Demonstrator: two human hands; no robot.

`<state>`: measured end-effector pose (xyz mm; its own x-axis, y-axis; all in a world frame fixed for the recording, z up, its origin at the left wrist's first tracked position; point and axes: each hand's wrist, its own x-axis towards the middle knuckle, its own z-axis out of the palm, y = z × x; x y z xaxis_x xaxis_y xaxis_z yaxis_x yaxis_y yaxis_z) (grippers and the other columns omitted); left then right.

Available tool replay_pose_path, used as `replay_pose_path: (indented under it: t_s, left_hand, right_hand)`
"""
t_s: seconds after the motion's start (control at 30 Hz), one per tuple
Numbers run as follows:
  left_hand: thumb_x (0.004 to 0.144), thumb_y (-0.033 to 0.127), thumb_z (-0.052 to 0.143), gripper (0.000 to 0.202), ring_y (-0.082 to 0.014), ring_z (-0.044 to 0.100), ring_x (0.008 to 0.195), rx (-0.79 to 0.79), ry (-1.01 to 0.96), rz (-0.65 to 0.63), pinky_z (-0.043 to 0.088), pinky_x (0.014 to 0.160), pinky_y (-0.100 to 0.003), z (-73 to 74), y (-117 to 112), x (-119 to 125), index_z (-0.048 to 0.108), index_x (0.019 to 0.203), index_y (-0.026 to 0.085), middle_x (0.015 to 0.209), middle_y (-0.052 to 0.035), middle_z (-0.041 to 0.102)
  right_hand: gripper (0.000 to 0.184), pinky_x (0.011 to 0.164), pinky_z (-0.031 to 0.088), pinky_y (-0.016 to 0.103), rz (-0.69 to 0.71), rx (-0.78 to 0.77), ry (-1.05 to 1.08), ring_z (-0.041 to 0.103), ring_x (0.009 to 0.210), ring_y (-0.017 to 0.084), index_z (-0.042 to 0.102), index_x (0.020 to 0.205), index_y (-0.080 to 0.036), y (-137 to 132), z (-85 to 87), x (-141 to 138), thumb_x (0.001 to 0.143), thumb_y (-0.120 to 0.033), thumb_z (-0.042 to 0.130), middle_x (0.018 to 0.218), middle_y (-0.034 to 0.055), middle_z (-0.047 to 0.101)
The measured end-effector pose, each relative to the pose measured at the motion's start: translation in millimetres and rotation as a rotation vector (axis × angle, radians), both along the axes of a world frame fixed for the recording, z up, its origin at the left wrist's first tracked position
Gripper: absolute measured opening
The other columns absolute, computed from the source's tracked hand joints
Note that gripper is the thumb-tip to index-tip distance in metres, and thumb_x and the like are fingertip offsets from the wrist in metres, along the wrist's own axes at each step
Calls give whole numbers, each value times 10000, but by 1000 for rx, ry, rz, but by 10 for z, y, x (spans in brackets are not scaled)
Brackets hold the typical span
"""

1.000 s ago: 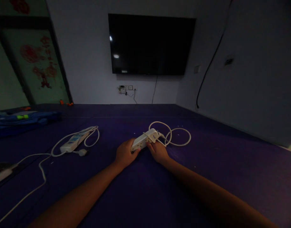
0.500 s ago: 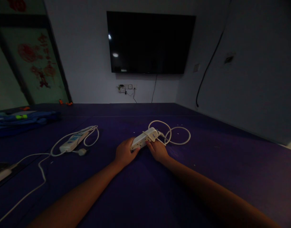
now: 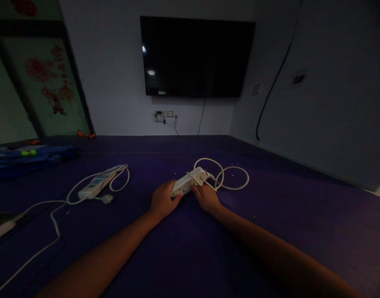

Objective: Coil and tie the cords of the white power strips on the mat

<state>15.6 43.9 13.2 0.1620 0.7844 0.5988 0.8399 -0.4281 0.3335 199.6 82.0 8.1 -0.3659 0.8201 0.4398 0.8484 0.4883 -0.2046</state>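
A white power strip (image 3: 186, 182) lies tilted between my two hands, its socket face turned toward me. My left hand (image 3: 163, 199) is closed round its left end, with the thumb along the near side. At the right end, my right hand (image 3: 206, 197) grips the lower edge, its thumb on the socket face and the other fingers mostly hidden. The strip's white cord (image 3: 236, 167) crosses over the right end and spreads in loose loops beyond my right hand.
On the purple surface (image 3: 289, 231) at left lies a second power strip (image 3: 96, 185) with coiled cord and a plug (image 3: 108, 199). A white object (image 3: 2, 230) with a cord sits at the left edge. Blue cloth (image 3: 50, 155) lies farther back. A television (image 3: 197, 58) hangs on the wall.
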Motion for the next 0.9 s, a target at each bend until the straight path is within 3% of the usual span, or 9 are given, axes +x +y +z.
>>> replay_pose_path:
  t_s: [0.9]
  left_hand:
    - [758,376,531,412,-206,573,944,5,-17,-13,443,823,-331,-18,7,3,469,1138,231,1069,-46,613]
  right_hand:
    - [483,782,406,267,-18,1,-10,585,923,205,615,956,-134,-9,11,-2,929,-385,203,967,116,647]
